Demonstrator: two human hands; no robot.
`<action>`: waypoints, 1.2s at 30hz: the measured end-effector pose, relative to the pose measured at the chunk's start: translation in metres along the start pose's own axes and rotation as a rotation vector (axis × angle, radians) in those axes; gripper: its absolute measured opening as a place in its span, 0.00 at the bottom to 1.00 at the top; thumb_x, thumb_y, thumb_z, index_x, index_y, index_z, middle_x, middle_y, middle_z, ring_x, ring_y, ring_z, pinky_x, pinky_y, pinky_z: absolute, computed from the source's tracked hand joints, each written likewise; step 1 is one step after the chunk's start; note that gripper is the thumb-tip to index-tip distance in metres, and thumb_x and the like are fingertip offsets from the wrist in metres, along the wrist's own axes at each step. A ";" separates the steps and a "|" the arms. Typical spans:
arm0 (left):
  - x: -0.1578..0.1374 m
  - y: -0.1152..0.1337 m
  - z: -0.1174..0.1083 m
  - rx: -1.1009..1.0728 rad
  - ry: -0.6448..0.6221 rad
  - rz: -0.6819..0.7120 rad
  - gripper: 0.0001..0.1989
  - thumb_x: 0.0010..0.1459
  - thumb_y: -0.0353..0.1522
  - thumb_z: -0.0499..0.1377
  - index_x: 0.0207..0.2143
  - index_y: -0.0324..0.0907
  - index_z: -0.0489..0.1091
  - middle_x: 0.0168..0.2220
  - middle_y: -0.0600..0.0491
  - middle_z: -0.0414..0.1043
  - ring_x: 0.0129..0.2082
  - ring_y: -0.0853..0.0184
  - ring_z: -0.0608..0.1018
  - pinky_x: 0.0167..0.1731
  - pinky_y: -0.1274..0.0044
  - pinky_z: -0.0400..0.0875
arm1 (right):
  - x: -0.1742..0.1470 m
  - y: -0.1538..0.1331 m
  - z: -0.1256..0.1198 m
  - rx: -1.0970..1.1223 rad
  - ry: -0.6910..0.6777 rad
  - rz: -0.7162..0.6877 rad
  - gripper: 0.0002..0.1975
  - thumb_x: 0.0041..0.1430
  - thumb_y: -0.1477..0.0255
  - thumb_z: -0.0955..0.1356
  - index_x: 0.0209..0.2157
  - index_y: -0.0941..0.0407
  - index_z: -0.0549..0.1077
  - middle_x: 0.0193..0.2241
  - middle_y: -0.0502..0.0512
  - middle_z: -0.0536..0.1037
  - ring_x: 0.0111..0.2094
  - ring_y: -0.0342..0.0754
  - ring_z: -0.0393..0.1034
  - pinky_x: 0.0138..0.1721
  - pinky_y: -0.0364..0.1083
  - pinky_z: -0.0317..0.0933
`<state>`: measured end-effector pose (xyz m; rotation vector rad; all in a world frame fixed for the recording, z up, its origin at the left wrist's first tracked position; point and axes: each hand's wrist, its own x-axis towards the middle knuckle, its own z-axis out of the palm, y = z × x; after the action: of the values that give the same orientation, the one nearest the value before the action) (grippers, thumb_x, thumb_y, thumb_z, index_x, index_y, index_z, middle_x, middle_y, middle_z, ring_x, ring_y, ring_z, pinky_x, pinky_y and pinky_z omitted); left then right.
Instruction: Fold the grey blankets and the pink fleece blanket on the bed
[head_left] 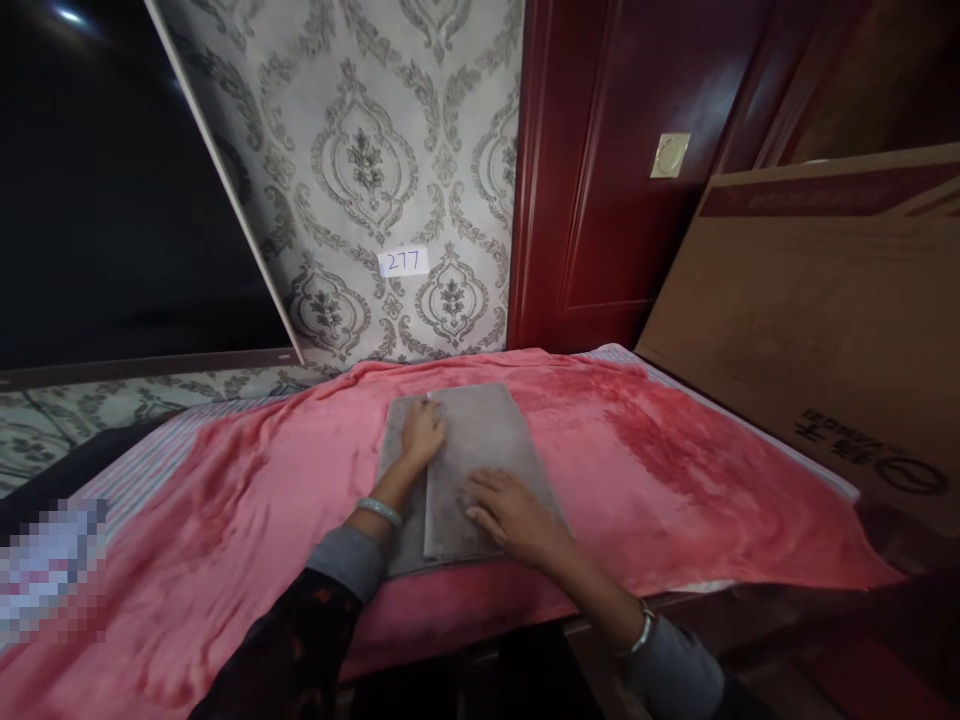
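Cloth [484, 430], grey & folded, lies on pink blanket [300, 470], under L hand [424, 430] & R hand [511, 510]. L: far part, by upper layer's edge, can't tell if pinching; R: nearer, palm down, fingers slightly apart.

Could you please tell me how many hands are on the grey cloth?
2: the left hand is on the far left part of the cloth; the right hand is nearer the person, toward its right side.
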<state>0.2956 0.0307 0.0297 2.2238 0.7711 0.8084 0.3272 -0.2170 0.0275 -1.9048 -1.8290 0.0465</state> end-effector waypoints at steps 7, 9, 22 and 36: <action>0.002 0.008 0.034 0.412 -0.500 0.394 0.29 0.64 0.44 0.52 0.65 0.47 0.60 0.70 0.44 0.53 0.70 0.55 0.55 0.67 0.54 0.45 | 0.004 0.008 0.033 -0.022 -0.185 -0.051 0.30 0.71 0.54 0.61 0.70 0.43 0.52 0.71 0.52 0.47 0.71 0.58 0.34 0.68 0.66 0.32; 0.009 0.007 0.035 0.545 -0.514 0.368 0.31 0.65 0.47 0.49 0.68 0.46 0.56 0.71 0.43 0.49 0.71 0.53 0.52 0.68 0.53 0.42 | 0.003 0.010 0.035 -0.001 -0.205 -0.052 0.30 0.72 0.53 0.60 0.70 0.42 0.51 0.71 0.50 0.45 0.71 0.57 0.33 0.68 0.66 0.30; 0.073 -0.021 0.025 0.706 -0.452 0.122 0.35 0.66 0.51 0.42 0.70 0.44 0.50 0.71 0.44 0.48 0.71 0.52 0.51 0.67 0.57 0.46 | 0.001 0.015 0.033 0.004 -0.183 -0.099 0.31 0.71 0.57 0.63 0.70 0.39 0.47 0.71 0.45 0.41 0.71 0.57 0.32 0.69 0.65 0.32; 0.031 0.026 0.024 0.675 -0.459 0.410 0.32 0.68 0.47 0.42 0.70 0.44 0.51 0.72 0.43 0.43 0.72 0.54 0.48 0.67 0.52 0.42 | -0.010 0.004 0.013 -0.008 -0.105 0.012 0.21 0.72 0.60 0.62 0.63 0.46 0.67 0.65 0.51 0.63 0.68 0.54 0.47 0.67 0.60 0.43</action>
<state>0.3402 0.0277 0.0442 3.0797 0.3890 0.1758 0.3254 -0.2220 0.0118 -1.9522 -1.8885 0.1467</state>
